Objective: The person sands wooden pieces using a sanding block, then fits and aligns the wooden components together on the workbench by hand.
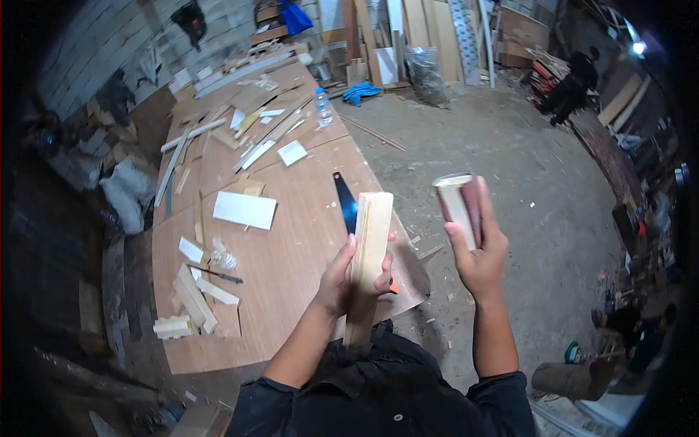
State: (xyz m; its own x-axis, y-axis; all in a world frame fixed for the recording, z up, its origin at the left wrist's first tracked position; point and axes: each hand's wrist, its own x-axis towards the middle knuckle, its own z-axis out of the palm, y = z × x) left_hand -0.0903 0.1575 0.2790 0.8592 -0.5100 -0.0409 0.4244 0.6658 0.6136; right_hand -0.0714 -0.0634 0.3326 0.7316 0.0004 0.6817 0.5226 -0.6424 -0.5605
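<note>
Your left hand (338, 275) has its fingers wrapped around a pale wooden bar (375, 233) at the near right corner of the table (291, 306), where a saw (345, 204) lies partly hidden behind the bar. Your right hand (482, 256) grasps a pale block with a reddish-brown wrap (459, 207), out beyond the table's right edge.
</note>
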